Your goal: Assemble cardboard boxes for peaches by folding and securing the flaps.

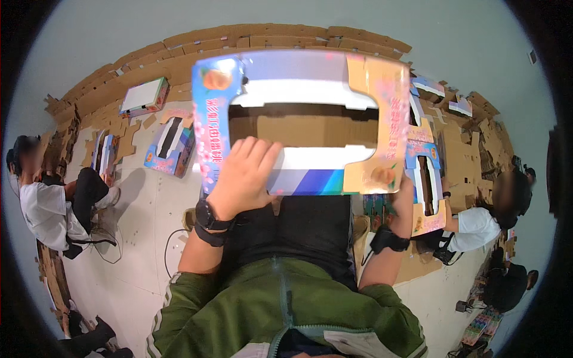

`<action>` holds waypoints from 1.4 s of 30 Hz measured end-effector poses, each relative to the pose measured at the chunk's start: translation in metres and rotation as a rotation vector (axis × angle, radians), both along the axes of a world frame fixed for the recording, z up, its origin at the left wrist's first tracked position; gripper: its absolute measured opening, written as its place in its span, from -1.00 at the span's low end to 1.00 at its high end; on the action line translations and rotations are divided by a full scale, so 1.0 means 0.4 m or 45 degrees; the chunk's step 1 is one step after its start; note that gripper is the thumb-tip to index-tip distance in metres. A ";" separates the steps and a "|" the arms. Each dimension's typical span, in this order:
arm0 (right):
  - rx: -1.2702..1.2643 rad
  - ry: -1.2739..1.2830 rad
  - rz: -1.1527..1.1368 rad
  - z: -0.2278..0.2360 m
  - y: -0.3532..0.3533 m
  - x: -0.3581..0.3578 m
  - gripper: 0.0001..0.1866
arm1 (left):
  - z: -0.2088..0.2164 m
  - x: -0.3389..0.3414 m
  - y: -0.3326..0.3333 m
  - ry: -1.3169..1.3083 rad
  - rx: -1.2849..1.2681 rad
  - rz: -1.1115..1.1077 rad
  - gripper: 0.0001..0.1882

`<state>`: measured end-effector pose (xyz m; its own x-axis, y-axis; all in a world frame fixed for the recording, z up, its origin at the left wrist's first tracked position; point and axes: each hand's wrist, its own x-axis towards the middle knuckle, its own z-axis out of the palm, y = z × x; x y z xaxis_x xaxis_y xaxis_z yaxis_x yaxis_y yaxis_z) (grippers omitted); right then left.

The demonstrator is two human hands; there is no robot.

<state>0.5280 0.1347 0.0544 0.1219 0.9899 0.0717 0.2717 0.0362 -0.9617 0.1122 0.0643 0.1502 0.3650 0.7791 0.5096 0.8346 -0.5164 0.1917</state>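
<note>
A colourful cardboard carton (376, 65) with blue, purple and peach-orange sides is held up in front of me. Its top has a wide cut-out, and bare brown cardboard shows inside. My left hand (248, 170) grips the near rim, its fingers bent over the edge into the opening. At the near right corner, my right hand (404, 197) supports the carton from the side and below; most of its fingers are hidden behind it. Dark bands circle both wrists.
Similar cartons stand on the floor at left (170, 143) and right (427, 185). A white-topped box (144, 97) lies farther back. Flattened cardboard (274, 30) lines the wall. A person (48, 203) sits at left, another (477, 227) at right. A cable (167, 250) crosses the floor.
</note>
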 end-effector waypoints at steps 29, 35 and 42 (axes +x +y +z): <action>0.632 -1.227 0.790 0.243 -0.086 -0.268 0.08 | -0.083 -0.090 -0.088 -0.117 0.025 0.401 0.18; 0.788 -1.273 0.630 0.209 -0.074 -0.329 0.07 | -0.184 -0.104 -0.061 -0.415 0.178 0.784 0.30; 0.645 -1.295 0.358 0.201 0.044 -0.322 0.00 | -0.311 -0.042 -0.041 -0.075 -0.161 0.927 0.06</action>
